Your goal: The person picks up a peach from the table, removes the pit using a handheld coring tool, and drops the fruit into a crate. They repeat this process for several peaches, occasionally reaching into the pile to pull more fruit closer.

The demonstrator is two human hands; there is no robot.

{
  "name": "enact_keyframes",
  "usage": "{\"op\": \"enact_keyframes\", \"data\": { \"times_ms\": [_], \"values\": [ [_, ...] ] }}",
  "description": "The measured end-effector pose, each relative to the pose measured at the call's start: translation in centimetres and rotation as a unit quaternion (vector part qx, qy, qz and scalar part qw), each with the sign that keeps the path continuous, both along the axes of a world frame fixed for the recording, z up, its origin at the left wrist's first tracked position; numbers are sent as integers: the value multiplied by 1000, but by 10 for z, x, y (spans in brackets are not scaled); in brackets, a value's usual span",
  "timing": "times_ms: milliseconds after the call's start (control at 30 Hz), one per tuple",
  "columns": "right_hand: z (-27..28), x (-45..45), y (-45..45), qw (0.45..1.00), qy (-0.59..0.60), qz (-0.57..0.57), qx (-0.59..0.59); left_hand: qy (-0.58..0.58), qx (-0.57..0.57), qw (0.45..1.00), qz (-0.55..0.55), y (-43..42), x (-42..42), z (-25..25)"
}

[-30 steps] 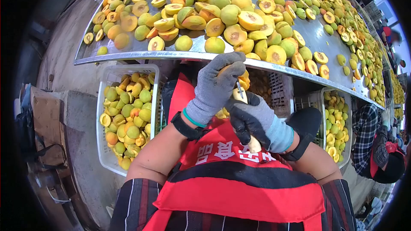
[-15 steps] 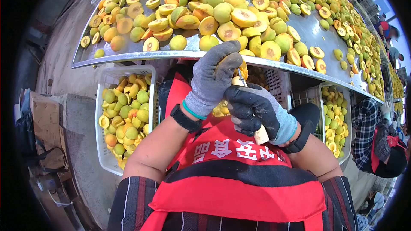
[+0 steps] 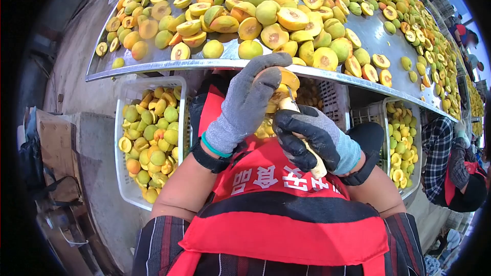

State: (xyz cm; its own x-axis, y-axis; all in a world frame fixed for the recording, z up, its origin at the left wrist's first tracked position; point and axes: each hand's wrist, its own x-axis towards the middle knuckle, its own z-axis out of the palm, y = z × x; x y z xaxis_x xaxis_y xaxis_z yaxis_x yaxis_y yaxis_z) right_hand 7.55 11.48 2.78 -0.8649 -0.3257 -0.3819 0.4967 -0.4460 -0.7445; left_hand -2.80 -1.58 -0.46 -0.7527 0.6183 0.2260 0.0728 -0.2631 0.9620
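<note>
My left hand (image 3: 245,99), in a grey glove with dark fingertips, is wrapped round a yellow-orange piece of fruit (image 3: 287,81) just below the table's front edge. In my right hand (image 3: 317,138), also gloved, is a tool with a pale handle (image 3: 316,166) and a small metal tip, which touches or nearly touches the fruit. Above both hands, halved and whole fruits (image 3: 273,36) lie piled on the metal table (image 3: 230,63). The fruit's lower part is partly hidden by the tool.
A white crate (image 3: 121,161) of fruit stands below the table at the left, another crate (image 3: 415,174) at the right. Behind my hands is a further crate (image 3: 335,102). A co-worker in a checked sleeve (image 3: 436,145) is at the far right.
My left hand has turned and moved slightly left and down, so more of the fruit shows. The tool's metal tip and pale neck are more exposed. My right hand stays closed round the handle.
</note>
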Motion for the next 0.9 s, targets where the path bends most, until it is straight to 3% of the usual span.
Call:
{"op": "enact_keyframes", "data": {
  "times_ms": [33,100,167,200,333,400,433,500,533,567,700,733,767,800,900],
  "values": [
    [4,0,0,992,84,17,93,21,-21,1000,-3,0,-1,2],
    [14,-2,-7,996,32,9,82,43,-28,999,-2,1,0,0],
    [11,-2,-18,986,-46,-55,150,65,-36,997,0,1,1,-3],
    [-6,-5,-12,863,325,35,386,98,-64,993,-8,0,1,-4],
    [0,-3,-6,906,211,94,354,105,-142,980,-89,-2,-13,-1],
    [8,-3,-5,987,9,24,156,85,-167,973,-133,-1,-17,0],
    [6,-3,-5,987,11,26,157,49,-163,977,-127,-1,-17,1],
    [0,-2,-4,985,-109,-48,-121,14,-158,980,-122,2,-13,0],
    [2,-3,-4,962,-145,-68,-221,43,-98,993,-59,1,-5,-6],
    [3,-2,-5,962,-145,-70,-221,70,-36,997,4,1,1,-11],
    [2,-2,-3,987,-103,-21,-119,0,-10,999,-33,-4,3,-13],
    [3,-2,-2,999,29,21,31,-1,-10,999,-31,-5,1,-10],
    [5,-3,-2,969,160,63,179,44,-29,997,-48,-6,-3,-5],
    [16,-4,-5,992,-23,35,117,88,-48,993,-66,-6,-6,-1],
    [22,-8,-7,975,-20,63,213,90,-76,990,-79,-2,-11,8]
  ]
}}
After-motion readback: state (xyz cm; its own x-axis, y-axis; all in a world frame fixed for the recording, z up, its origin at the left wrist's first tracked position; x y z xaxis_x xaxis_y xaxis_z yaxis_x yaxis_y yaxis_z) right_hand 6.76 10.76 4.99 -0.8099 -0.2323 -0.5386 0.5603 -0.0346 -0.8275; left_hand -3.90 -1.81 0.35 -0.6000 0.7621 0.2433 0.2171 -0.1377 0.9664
